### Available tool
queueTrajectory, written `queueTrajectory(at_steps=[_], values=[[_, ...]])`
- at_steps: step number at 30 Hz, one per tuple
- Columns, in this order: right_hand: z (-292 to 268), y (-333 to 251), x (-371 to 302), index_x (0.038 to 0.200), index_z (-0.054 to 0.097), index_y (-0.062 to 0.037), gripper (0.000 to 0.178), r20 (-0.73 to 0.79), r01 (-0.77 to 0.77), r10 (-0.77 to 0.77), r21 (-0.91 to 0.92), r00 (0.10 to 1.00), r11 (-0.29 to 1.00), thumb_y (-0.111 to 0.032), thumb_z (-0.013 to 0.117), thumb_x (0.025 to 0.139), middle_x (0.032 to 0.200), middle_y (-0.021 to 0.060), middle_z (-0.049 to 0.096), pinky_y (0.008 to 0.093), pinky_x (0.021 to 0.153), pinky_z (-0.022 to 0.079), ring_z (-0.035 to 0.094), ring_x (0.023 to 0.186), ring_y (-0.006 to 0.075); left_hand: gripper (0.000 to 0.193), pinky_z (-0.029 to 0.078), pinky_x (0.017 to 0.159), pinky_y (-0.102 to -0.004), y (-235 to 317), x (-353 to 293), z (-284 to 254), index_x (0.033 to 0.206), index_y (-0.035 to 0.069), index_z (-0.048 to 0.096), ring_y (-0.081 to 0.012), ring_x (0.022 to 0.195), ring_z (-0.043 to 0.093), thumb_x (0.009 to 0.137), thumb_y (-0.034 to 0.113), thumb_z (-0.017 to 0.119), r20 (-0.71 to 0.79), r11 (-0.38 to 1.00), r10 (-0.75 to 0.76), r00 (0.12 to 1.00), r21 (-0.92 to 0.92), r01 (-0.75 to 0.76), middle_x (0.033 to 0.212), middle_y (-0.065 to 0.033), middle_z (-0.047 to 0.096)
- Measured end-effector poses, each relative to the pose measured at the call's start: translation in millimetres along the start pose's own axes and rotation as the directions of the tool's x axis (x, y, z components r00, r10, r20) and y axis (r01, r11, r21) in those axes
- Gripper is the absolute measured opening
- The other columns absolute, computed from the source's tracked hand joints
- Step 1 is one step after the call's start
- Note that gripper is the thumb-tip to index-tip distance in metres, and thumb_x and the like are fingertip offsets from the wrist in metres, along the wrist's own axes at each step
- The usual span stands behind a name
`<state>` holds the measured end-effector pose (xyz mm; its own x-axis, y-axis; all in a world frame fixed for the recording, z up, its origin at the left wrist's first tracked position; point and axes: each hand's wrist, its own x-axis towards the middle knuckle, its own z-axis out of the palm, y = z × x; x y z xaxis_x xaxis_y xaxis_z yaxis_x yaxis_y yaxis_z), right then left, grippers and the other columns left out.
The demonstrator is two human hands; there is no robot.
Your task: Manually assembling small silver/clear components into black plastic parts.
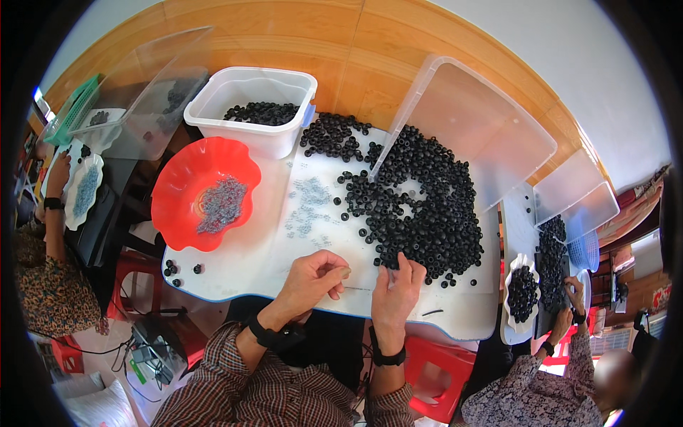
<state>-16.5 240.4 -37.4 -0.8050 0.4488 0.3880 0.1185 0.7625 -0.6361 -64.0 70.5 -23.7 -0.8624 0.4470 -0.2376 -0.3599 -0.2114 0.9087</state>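
Note:
My left hand [315,280] is over the front of the white table [235,265], thumb and fingers curled together in a pinch. Whatever it may hold is too small or hidden to make out. To its right, my right hand [398,292] reaches to the near edge of a large heap of small round black parts with holes [434,206]. Its thumb and fingers are apart, with the fingertips at the black parts. Beyond my left hand, small translucent grey-blue pieces [308,206] lie scattered. More such pieces [224,203] fill the middle of a red wavy-rimmed bowl [171,185].
A white tub [203,114] holding black parts stands behind the bowl. A clear plastic bin [484,121] leans over the heap. Several loose black parts [197,269] sit front left; a short black strip [432,312] lies front right. Co-workers' hands [60,171] are busy at both sides.

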Motion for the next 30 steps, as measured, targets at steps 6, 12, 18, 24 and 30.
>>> queueTrajectory(at_steps=[6,12,18,24,30], values=[[11.4,-13.1,6.6,0.122,0.057,0.0028,0.042,0.010,0.088,-0.093,0.241,0.996,0.967,0.008,0.065,0.082,0.117,0.0164,0.052,0.0325,0.077,0.056,0.062,0.092,0.0258,0.013,0.055,0.057,-0.0234,-0.2,-0.9,-1.7,0.100,-0.003,0.063,-0.0090,0.067,0.062,0.091,0.007,0.064,-0.017,0.999,-0.010,1.000,0.044,0.011,0.081,-0.0045,0.064],[13.3,-10.5,-3.1,0.118,0.061,0.0014,0.036,-0.073,0.082,-0.060,0.363,0.996,0.928,0.010,0.064,0.083,0.117,0.0154,0.056,0.0301,0.077,0.059,0.064,0.097,0.0233,0.014,0.055,0.058,-0.0238,-2.7,-0.2,-1.4,0.102,-0.004,0.063,-0.0097,0.066,0.063,0.093,0.007,0.062,0.001,0.999,0.009,1.000,0.039,-0.009,0.083,-0.0067,0.065],[14.5,-11.6,-11.7,0.113,0.063,-0.0002,0.031,-0.118,0.064,-0.019,0.394,0.993,0.917,0.009,0.065,0.083,0.112,0.0135,0.059,0.0284,0.074,0.058,0.065,0.093,0.0204,0.019,0.053,0.056,-0.0227,3.4,0.1,1.3,0.100,-0.005,0.062,-0.0096,0.064,0.061,0.094,0.014,0.061,-0.050,0.999,-0.007,0.999,0.035,0.009,0.083,-0.0067,0.065],[5.4,-15.1,-16.4,0.107,0.066,-0.0018,0.026,-0.011,0.078,-0.082,0.444,0.997,0.893,0.006,0.067,0.083,0.099,0.0104,0.062,0.0251,0.064,0.052,0.063,0.077,0.0160,0.025,0.053,0.054,-0.0224,-1.0,1.9,0.1,0.101,-0.004,0.063,-0.0091,0.063,0.061,0.096,0.020,0.061,-0.038,1.000,-0.024,0.999,0.015,0.025,0.084,-0.0073,0.066],[5.3,-20.7,-19.1,0.105,0.067,-0.0022,0.024,0.051,0.128,-0.182,0.526,0.982,0.841,0.003,0.070,0.082,0.095,0.0104,0.063,0.0254,0.063,0.051,0.062,0.074,0.0150,0.024,0.051,0.053,-0.0218,-0.7,0.0,2.8,0.099,-0.003,0.065,-0.0075,0.061,0.059,0.095,0.021,0.062,-0.020,0.998,0.004,1.000,0.068,-0.002,0.076,-0.0045,0.064]])
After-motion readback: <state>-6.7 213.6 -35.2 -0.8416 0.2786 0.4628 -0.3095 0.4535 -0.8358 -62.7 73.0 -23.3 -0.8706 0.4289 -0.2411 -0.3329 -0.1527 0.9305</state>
